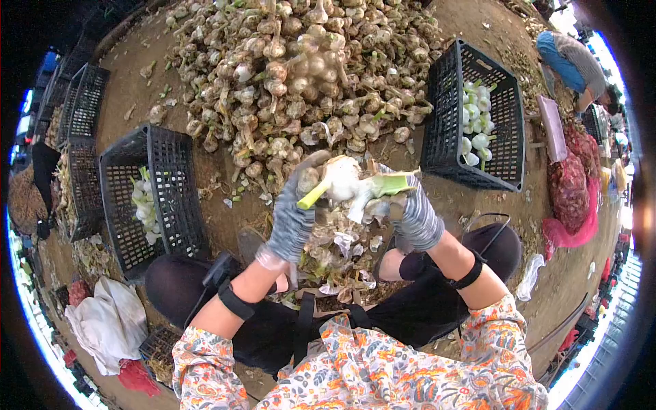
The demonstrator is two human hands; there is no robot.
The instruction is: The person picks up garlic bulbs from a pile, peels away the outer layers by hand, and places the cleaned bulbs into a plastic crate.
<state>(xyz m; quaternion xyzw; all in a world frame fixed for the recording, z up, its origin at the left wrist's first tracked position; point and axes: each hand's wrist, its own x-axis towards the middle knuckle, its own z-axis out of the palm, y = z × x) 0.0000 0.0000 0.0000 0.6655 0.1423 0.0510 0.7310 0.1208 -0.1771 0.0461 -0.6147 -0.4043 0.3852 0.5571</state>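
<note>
A garlic bulb [343, 176], white with a cut green stem pointing left, is held in front of my lap. My left hand [294, 212], in a grey striped glove, is closed around its left side. A strip of pale green garlic skin [391, 184] hangs off the bulb's right side. The gloved fingers of my right hand [415, 213] pinch that strip, with the thumb near the bulb. Both gloves are slightly blurred. Loose peelings [345, 242] lie on the ground below my hands, between my shoes.
A large heap of unpeeled garlic [287, 82] lies ahead. Black crates with white bulbs stand to the left [171, 164] and right [509, 123]. Another person [577, 61] bends at the far right near pink mesh sacks [570, 191]. A white sack [109, 321] lies at lower left.
</note>
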